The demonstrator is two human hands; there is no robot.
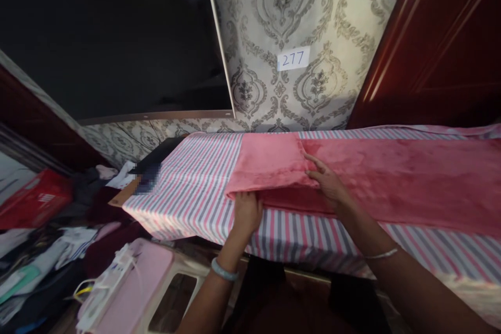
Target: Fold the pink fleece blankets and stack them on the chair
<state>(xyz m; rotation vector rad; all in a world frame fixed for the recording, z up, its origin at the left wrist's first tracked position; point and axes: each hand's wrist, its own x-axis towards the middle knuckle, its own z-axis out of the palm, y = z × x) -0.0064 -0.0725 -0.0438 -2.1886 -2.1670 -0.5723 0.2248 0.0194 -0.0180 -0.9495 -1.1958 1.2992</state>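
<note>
A pink plush blanket (410, 177) lies lengthwise on a striped cloth, its left end folded over to the right in a lighter flap (270, 156). My left hand (248, 214) grips the near left edge of the fold, its fingertips hidden under the fabric. At the flap's right edge, my right hand (331, 185) has thumb and forefinger on the near corner; the other fingers are mostly hidden. Between the hands, the flap's near edge is raised a little above the layer below.
Grey, pink and white striped cloth (188, 177) covers the long surface. Behind it are a large television (117, 36), patterned wallpaper with a "277" label (293, 58), and a dark red wooden panel (442, 47). Piled clothes (74, 250) and a power strip (109, 287) lie at lower left.
</note>
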